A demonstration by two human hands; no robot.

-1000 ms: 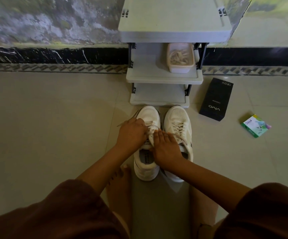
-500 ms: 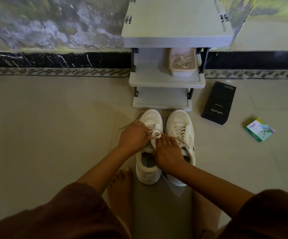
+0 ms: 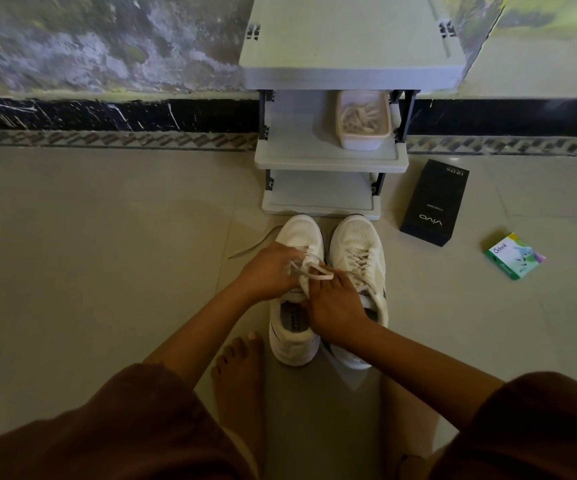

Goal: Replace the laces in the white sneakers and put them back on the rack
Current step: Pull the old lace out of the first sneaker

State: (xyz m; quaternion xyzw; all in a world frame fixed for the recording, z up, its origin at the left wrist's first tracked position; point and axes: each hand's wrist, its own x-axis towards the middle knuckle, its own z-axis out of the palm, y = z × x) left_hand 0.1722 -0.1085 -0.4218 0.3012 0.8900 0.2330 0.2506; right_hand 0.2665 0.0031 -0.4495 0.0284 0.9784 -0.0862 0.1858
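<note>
Two white shoes are set side by side on the floor (image 3: 107, 271), toes touching the foot of the rack (image 3: 328, 164). The left shoe (image 3: 301, 233) is being worked on; the right shoe (image 3: 358, 247) is seen fully laced.

The left hand (image 3: 268, 271) is laid over the left shoe's eyelets with its fingers curled, and the lace (image 3: 316, 276) is gripped in them. The right hand (image 3: 335, 306) is placed over the tongue and collar of the same shoe, and a loop of the lace is pinched at its fingertips (image 3: 332, 276). The loop is held taut between the two hands. A loose lace end (image 3: 252, 244) is trailed across the floor to the left of the shoe.

A tub (image 3: 363, 142) of pale strips is kept on the rack's middle shelf, at its right side. A black box (image 3: 434, 202) is laid on the floor just right of the rack, and a green box (image 3: 513, 256) lies further right, well apart from the shoes. A bare foot (image 3: 237, 372) is planted just left of the left shoe's heel.
</note>
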